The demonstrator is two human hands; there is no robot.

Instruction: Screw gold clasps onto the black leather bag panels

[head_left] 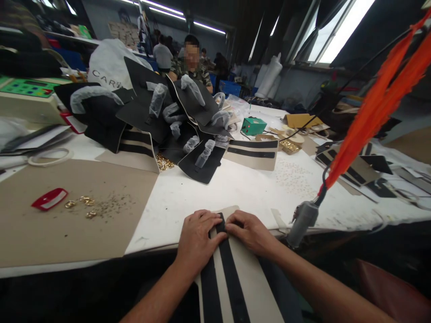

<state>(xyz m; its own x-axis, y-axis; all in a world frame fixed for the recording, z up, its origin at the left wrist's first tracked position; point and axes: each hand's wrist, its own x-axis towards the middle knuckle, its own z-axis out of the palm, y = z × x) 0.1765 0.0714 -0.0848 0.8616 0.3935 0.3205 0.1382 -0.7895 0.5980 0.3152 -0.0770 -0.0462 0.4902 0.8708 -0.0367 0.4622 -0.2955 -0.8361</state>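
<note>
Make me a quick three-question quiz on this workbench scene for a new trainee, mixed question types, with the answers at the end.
1. Multiple choice: where does the small red tray lie?
a) on top of the small green box
b) on the flat brown sheet
c) under the person's hands
2. True or false: the person's left hand and right hand are both at the far end of the beige panel with black stripes.
3. Fill in the blank: as pictured, the small green box stands to the ____ of the red tray.

Key: 1. b; 2. true; 3. right
</note>
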